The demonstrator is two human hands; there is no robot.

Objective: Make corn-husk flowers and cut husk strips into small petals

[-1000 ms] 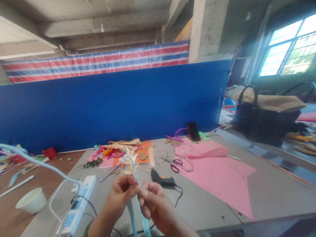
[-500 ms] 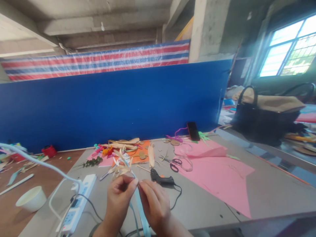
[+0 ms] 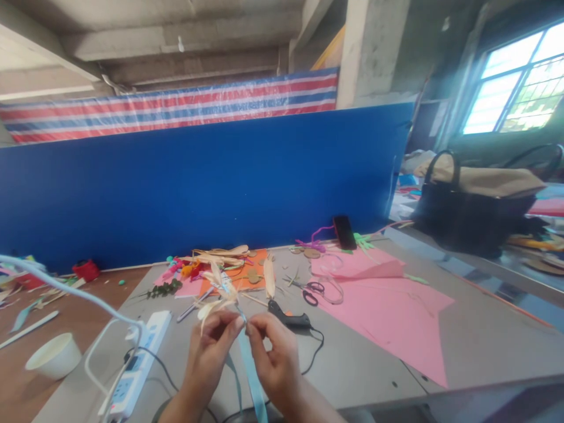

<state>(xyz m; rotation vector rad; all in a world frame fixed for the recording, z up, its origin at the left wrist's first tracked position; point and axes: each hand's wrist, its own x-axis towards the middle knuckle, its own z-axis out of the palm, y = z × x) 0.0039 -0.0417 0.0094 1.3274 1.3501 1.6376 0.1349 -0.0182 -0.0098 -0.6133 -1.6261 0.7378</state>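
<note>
Between both hands is a bunch of pale dried husk strips (image 3: 215, 302), its narrow stem wrapped in light-blue ribbon. My left hand (image 3: 206, 349) is closed, thumb and fingers pinching this stem just below the strips. Close against it, my right hand (image 3: 275, 352) pinches the light-blue ribbon (image 3: 251, 376) where it meets the stem. Two ends of ribbon hang down between my wrists toward the table edge. A black glue gun (image 3: 288, 319) lies just beyond my right hand, its cord curling down. Past it are black-handled scissors (image 3: 312, 292) and a loose husk piece (image 3: 269, 279).
A white power strip (image 3: 138, 361) with cables lies left of my hands, beside a white cup (image 3: 55, 355). Pink paper (image 3: 383, 317) covers the right of the table. A phone (image 3: 344, 232) leans on the blue partition (image 3: 220, 194). A black bag (image 3: 471, 214) stands at right.
My right hand has turned, its fingers now more bent around the ribbon at the stem. The husk bunch has tilted and turned slightly in my left hand.
</note>
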